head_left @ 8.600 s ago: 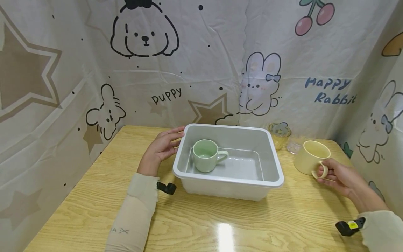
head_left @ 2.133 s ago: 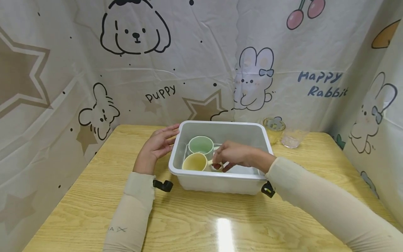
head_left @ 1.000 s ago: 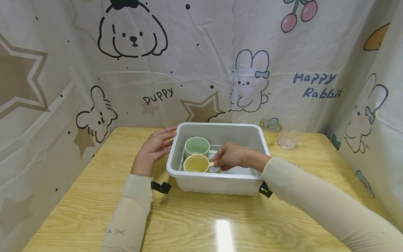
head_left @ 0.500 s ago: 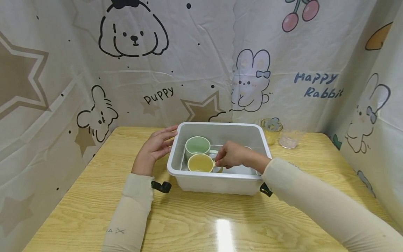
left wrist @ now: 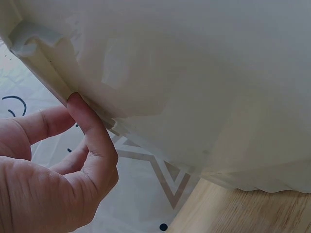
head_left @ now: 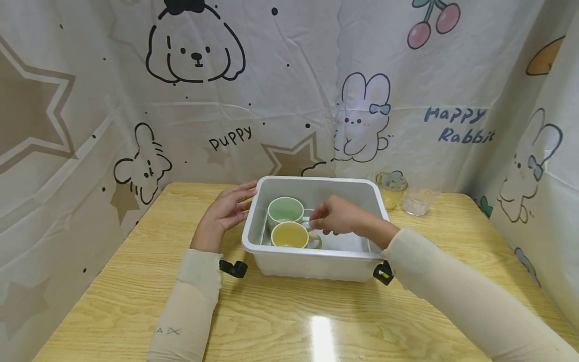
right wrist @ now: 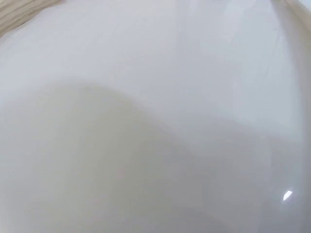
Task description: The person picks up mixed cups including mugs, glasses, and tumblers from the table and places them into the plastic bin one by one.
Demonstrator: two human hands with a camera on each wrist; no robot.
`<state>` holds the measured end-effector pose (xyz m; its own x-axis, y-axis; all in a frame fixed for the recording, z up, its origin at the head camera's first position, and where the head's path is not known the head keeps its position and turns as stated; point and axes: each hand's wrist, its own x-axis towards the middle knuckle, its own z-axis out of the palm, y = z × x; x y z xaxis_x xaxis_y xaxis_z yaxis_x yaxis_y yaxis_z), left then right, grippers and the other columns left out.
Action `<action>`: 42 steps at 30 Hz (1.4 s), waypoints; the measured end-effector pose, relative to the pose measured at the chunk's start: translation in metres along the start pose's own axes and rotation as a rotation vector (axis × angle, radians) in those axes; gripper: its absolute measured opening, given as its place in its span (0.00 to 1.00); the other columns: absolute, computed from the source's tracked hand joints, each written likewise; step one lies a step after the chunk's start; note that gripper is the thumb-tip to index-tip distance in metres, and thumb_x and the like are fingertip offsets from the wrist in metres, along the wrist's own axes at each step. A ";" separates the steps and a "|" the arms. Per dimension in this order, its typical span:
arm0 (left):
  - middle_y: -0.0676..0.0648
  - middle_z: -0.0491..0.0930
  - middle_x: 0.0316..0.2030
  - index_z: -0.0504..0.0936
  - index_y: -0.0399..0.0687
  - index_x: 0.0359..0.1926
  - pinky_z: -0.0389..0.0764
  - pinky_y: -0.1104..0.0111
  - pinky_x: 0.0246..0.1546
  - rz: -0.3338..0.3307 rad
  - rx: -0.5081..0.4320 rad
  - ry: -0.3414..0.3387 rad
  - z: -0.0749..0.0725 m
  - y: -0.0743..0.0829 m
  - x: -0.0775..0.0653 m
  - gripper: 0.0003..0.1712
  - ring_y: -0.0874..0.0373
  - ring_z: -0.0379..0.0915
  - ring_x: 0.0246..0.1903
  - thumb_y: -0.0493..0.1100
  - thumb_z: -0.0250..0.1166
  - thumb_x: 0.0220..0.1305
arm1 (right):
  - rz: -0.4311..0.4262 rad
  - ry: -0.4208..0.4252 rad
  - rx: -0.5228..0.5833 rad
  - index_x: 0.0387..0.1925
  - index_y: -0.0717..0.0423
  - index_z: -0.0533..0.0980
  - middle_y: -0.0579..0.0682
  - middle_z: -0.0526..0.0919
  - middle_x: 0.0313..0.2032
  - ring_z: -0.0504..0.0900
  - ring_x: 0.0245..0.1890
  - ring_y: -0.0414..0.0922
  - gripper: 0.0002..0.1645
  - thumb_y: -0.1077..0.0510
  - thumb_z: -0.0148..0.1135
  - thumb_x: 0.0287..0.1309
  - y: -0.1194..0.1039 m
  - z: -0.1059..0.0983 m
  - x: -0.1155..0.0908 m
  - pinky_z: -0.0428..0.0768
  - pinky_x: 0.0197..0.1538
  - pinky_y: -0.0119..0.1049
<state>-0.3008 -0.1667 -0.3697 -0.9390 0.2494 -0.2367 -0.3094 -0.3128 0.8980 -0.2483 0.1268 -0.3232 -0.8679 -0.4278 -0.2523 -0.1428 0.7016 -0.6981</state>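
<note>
A grey-white plastic tub [head_left: 316,255] holds two mugs standing upright side by side. The green mug [head_left: 286,209] is behind, the yellow mug [head_left: 289,235] in front, both with handles towards the right. Inside the tub, my right hand [head_left: 339,216] hovers by the mug handles with loosely bent fingers; the yellow handle shows free below it. The green handle is partly hidden by my fingertips. My left hand [head_left: 224,208] rests against the tub's left side, fingers extended; in the left wrist view a fingertip [left wrist: 77,102] touches under the rim. The right wrist view shows only the blurred tub wall.
Behind the tub's right corner stand a yellowish glass [head_left: 390,193] and a clear glass [head_left: 416,203]. The wooden table [head_left: 289,317] ends at a printed cloth [head_left: 289,90] hung behind and at both sides.
The yellow mug came from the table's right into the tub in front of the green one. It then shifted slightly right, and my right hand let go of its handle and rose.
</note>
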 end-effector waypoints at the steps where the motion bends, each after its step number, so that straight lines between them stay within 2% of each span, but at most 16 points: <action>1: 0.49 0.75 0.58 0.67 0.43 0.74 0.83 0.63 0.52 0.000 0.002 -0.001 0.000 0.000 0.000 0.29 0.54 0.76 0.53 0.37 0.59 0.76 | -0.002 0.004 0.005 0.47 0.62 0.85 0.54 0.87 0.37 0.82 0.32 0.46 0.11 0.59 0.64 0.70 0.000 -0.001 -0.001 0.78 0.30 0.32; 7: 0.49 0.76 0.57 0.67 0.43 0.74 0.85 0.65 0.48 0.000 0.000 -0.006 0.000 -0.001 0.000 0.29 0.55 0.77 0.51 0.37 0.59 0.76 | -0.045 0.052 0.019 0.52 0.65 0.83 0.50 0.86 0.33 0.80 0.32 0.45 0.15 0.59 0.63 0.70 -0.002 -0.013 -0.009 0.77 0.31 0.33; 12: 0.49 0.76 0.57 0.68 0.44 0.74 0.84 0.64 0.50 -0.003 -0.012 -0.010 -0.001 0.000 0.000 0.29 0.55 0.77 0.51 0.37 0.60 0.75 | -0.116 0.108 -0.007 0.52 0.68 0.82 0.50 0.86 0.32 0.81 0.33 0.45 0.15 0.61 0.62 0.69 0.001 -0.021 -0.013 0.79 0.35 0.34; 21: 0.50 0.76 0.57 0.67 0.43 0.74 0.84 0.64 0.50 -0.004 -0.008 -0.007 -0.002 0.000 0.000 0.28 0.55 0.77 0.52 0.37 0.59 0.76 | -0.119 0.154 -0.068 0.54 0.59 0.83 0.51 0.88 0.42 0.84 0.40 0.47 0.15 0.57 0.63 0.70 0.011 -0.032 -0.024 0.83 0.40 0.38; 28: 0.49 0.76 0.57 0.67 0.43 0.74 0.84 0.64 0.50 -0.001 -0.012 -0.010 -0.002 0.000 -0.001 0.29 0.54 0.77 0.52 0.36 0.59 0.76 | -0.161 0.203 -0.123 0.57 0.59 0.82 0.55 0.87 0.50 0.86 0.48 0.52 0.18 0.55 0.62 0.72 0.018 -0.043 -0.035 0.84 0.52 0.49; 33: 0.49 0.76 0.57 0.68 0.43 0.74 0.84 0.65 0.48 0.002 -0.015 -0.006 -0.002 0.000 0.000 0.28 0.54 0.77 0.52 0.36 0.59 0.76 | -0.173 0.298 -0.215 0.57 0.61 0.82 0.59 0.87 0.50 0.85 0.49 0.57 0.18 0.56 0.61 0.72 0.024 -0.054 -0.043 0.83 0.51 0.53; 42: 0.49 0.76 0.57 0.68 0.43 0.74 0.84 0.65 0.48 0.002 -0.022 -0.011 -0.001 0.000 -0.001 0.29 0.54 0.77 0.51 0.36 0.59 0.75 | -0.173 0.507 -0.477 0.57 0.67 0.80 0.65 0.84 0.52 0.83 0.50 0.62 0.19 0.58 0.61 0.72 0.049 -0.080 -0.050 0.81 0.51 0.60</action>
<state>-0.3005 -0.1681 -0.3702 -0.9380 0.2589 -0.2304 -0.3106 -0.3331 0.8903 -0.2500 0.2281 -0.2910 -0.9116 -0.3192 0.2589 -0.3902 0.8700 -0.3014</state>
